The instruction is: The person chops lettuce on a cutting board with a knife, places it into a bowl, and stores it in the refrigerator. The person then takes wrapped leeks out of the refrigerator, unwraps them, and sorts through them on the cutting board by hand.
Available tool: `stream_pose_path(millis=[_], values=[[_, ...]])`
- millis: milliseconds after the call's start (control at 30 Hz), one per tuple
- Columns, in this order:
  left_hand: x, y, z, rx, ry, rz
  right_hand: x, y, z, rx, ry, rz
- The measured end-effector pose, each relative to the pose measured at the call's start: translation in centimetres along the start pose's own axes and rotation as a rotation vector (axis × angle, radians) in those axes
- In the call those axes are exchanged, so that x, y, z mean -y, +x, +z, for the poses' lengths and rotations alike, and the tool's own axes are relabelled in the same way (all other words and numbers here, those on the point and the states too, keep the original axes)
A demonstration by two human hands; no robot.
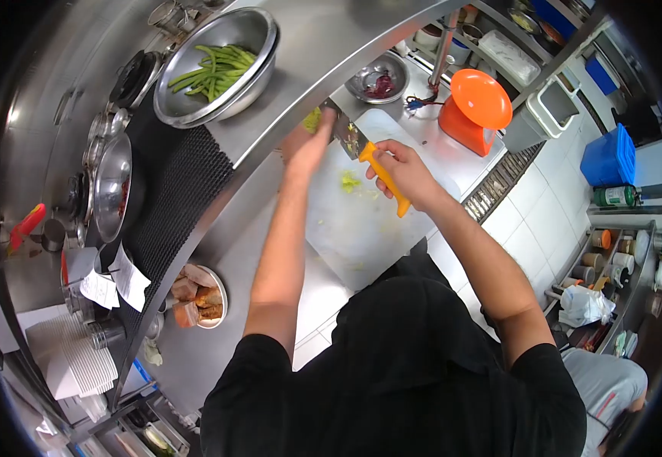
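Observation:
My right hand grips the yellow handle of a kitchen knife. Its broad blade points up and left, with small green bits stuck to it. Beside the blade tip, my left hand holds some yellow-green leafy vegetable, whose exact kind I cannot make out; the steel shelf edge is close by and the fingers show only in part. Below both hands lies a white cutting board, with a small heap of chopped green pieces on it.
Beyond the board are a steel bowl with dark red bits and an orange scale. The overhead steel shelf carries a bowl of green beans. A white container of browned chunks stands left. Another person's leg shows lower right.

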State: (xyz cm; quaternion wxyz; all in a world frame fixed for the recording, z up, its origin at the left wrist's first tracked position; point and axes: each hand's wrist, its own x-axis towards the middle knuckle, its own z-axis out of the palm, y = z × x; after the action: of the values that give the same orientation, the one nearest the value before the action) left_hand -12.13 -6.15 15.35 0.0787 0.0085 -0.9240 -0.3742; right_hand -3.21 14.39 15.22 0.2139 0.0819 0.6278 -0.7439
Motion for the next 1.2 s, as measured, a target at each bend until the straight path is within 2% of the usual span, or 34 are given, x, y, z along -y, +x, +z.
stream_pose_path(millis=[33, 133, 367, 467, 500, 700, 767, 800, 867, 900, 1000, 1067, 1133, 1200], values=[[0.7, -0.8, 0.9, -0.038, 0.016, 0.190, 0.2, 0.4, 0.5, 0.006, 0.019, 0.007], [1.1, -2.1, 2.1, 0.021, 0.196, 0.301, 0.9, 0.9, 1.6, 0.009, 0.047, 0.020], [1.6, 0.1, 0.9, 0.069, 0.225, 0.209, 0.2, 0.2, 1.8, 0.026, -0.121, -0.020], [0.8, 2.0, -0.5, 0.190, 0.187, 0.047, -0.1, -0.8, 1.4, 0.051, -0.158, -0.020], [2.4, 2.8, 0.4, 0.034, 0.222, 0.156, -0.2, -1.1, 1.1, 0.061, -0.165, -0.023], [7.6, 8.1, 1.3, -0.196, 0.385, 0.412, -1.0, -4.8, -1.8, 0.050, -0.256, 0.007], [10.2, 9.4, 2.2, -0.338, 0.478, 0.512, -3.4, -6.3, -3.5, -0.090, -0.503, -0.140], [10.4, 8.8, 2.4, -0.336, 0.401, 0.475, -4.6, -6.8, -4.5, -0.157, -0.627, -0.214], [10.3, 7.1, 2.2, -0.335, 0.252, 0.395, -6.2, -7.4, -6.8, -0.285, -0.907, -0.231], [9.5, 4.7, 1.7, -0.346, 0.150, 0.427, -7.2, -7.8, -7.5, -0.343, -1.045, -0.237], [9.4, -2.6, 1.9, -0.379, 0.085, 0.287, -10.2, -6.7, -9.3, -0.437, -1.197, -0.212], [11.4, -7.3, 3.3, -0.456, -0.077, 0.401, -10.9, -6.0, -8.8, -0.346, -1.234, -0.235], [13.7, -11.7, 4.9, -0.399, -0.183, 0.222, -12.1, -5.2, -8.1, -0.231, -1.263, -0.345], [14.6, -14.5, 5.6, -0.349, -0.338, 0.043, -12.7, -5.4, -7.4, -0.055, -1.288, -0.346]])
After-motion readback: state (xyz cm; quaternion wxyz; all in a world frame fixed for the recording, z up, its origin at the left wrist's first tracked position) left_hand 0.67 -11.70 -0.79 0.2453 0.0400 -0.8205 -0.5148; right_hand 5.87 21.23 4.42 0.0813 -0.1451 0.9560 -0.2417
